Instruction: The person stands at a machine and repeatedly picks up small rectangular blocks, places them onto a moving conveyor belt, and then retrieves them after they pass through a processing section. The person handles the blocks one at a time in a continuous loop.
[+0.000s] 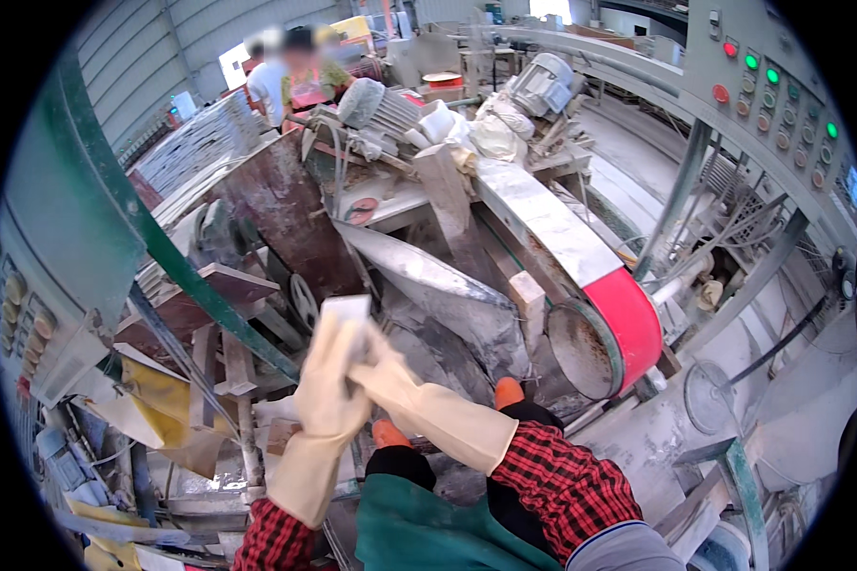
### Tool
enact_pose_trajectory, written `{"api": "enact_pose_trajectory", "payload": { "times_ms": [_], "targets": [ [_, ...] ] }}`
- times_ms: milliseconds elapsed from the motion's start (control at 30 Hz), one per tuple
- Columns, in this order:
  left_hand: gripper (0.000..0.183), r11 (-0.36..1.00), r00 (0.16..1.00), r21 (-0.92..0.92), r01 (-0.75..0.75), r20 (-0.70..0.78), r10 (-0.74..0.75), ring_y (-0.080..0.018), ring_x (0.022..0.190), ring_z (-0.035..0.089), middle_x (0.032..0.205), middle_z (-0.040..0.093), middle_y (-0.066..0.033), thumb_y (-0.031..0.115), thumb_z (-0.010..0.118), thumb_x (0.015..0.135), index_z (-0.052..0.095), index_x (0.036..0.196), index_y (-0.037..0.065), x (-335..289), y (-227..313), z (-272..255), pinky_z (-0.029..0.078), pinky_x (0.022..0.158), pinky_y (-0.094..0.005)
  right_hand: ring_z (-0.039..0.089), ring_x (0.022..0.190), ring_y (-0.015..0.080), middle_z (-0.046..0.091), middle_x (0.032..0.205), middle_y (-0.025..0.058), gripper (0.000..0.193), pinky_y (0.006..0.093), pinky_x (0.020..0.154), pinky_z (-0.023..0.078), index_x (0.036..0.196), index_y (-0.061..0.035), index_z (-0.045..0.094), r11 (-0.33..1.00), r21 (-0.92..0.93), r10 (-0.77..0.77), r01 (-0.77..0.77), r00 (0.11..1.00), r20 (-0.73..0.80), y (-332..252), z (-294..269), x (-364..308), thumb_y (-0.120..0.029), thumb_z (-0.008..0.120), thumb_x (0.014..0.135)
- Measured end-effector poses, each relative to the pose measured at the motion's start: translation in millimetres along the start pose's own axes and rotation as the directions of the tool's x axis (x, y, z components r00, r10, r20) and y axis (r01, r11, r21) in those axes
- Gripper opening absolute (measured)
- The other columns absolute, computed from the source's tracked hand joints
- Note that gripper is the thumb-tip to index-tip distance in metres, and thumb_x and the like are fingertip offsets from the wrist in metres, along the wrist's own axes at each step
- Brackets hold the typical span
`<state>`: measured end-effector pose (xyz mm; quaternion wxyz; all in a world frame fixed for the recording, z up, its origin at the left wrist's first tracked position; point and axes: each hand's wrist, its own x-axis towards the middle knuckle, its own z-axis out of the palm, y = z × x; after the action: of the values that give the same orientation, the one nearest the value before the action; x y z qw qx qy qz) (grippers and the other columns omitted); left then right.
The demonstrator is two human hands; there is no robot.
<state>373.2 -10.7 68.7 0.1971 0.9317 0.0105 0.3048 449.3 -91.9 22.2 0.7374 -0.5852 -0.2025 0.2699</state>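
Both my hands wear long cream rubber gloves and meet in front of me, smeared by motion. My left hand point(329, 381) points upward, closed around a small pale flat-topped piece point(347, 306) whose kind I cannot make out. Against its right side presses my right hand point(383, 369); its fingers are blurred and partly hidden, so I cannot tell whether they grip the piece too. Beyond the hands slopes a grey, dust-coated metal chute point(438, 276). A green apron point(438, 519) and orange shoes point(509, 392) show below.
A belt machine with a red end guard point(627, 324) stands to the right. Control panels with buttons flank me, one at left point(29, 314), one at upper right point(771, 105). A green steel beam point(195, 285) slants close on the left. Motors point(543, 84) and several people point(295, 81) are farther back.
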Motion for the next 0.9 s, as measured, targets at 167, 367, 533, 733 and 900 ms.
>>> {"api": "enact_pose_trajectory", "payload": {
  "times_ms": [167, 367, 533, 733, 900],
  "targets": [
    [0.082, 0.994, 0.996, -0.112, -0.021, 0.085, 0.03, -0.0392, 0.134, 0.036, 0.145, 0.035, -0.0251, 0.017, 0.081, 0.066, 0.043, 0.136, 0.002, 24.3, 30.8, 7.3, 0.034, 0.109, -0.0402, 0.061, 0.105, 0.0213, 0.06, 0.12, 0.014, 0.071, 0.0329, 0.089, 0.05, 0.145, -0.0073, 0.03, 0.965, 0.137, -0.178, 0.225, 0.939, -0.294, -20.5, -101.3, 13.2, 0.002, 0.059, 0.081],
    [0.073, 0.878, 0.911, 0.274, 0.392, 0.022, -0.413, -0.0372, 0.135, 0.034, 0.144, 0.037, -0.0219, 0.006, 0.073, 0.071, 0.043, 0.137, 0.003, -127.4, -104.2, -89.8, 0.027, 0.113, -0.0414, 0.062, 0.097, 0.0233, 0.06, 0.116, 0.0096, 0.045, 0.0388, 0.076, 0.055, 0.127, -0.0056, 0.046, 0.944, -0.141, -0.306, 0.3, 0.624, -0.719, 13.3, -341.7, 26.6, 0.005, 0.055, 0.084],
    [0.057, 0.387, 0.608, 0.647, 0.657, -0.152, -0.779, -0.0375, 0.128, 0.042, 0.137, 0.045, -0.0233, 0.032, 0.057, 0.091, 0.043, 0.137, 0.002, -344.2, -156.2, -208.4, 0.033, 0.109, -0.043, 0.061, 0.099, 0.0307, 0.057, 0.119, 0.0128, 0.045, 0.0481, 0.073, 0.058, 0.128, -0.0079, 0.046, 0.997, -0.081, -0.078, 0.014, 0.479, -0.874, 27.3, -438.6, 16.8, 0.007, 0.051, 0.085],
    [0.056, 0.083, 0.405, 0.604, 0.793, -0.419, -0.813, -0.0398, 0.119, 0.051, 0.129, 0.054, -0.0252, 0.04, 0.053, 0.093, 0.049, 0.132, 0.0, -373.7, -74.0, -235.0, 0.037, 0.106, -0.0453, 0.064, 0.093, 0.0345, 0.058, 0.115, 0.0161, 0.052, 0.0474, 0.07, 0.06, 0.132, -0.0058, 0.039, 0.994, -0.039, 0.002, -0.104, 0.367, -0.93, 2.2, -402.9, 23.6, 0.002, 0.056, 0.084],
    [0.057, 0.027, 0.342, 0.573, 0.819, -0.451, -0.824, -0.0397, 0.119, 0.05, 0.13, 0.053, -0.025, 0.04, 0.053, 0.092, 0.05, 0.132, 0.0, -387.6, -69.5, -233.0, 0.036, 0.106, -0.0457, 0.067, 0.09, 0.0267, 0.068, 0.1, 0.0144, 0.039, 0.038, 0.07, 0.057, 0.125, -0.0036, 0.047, 0.401, -0.466, 0.186, -0.789, 0.568, -0.802, -34.9, -395.7, 19.6, -0.01, 0.058, 0.088]
  ]
}}
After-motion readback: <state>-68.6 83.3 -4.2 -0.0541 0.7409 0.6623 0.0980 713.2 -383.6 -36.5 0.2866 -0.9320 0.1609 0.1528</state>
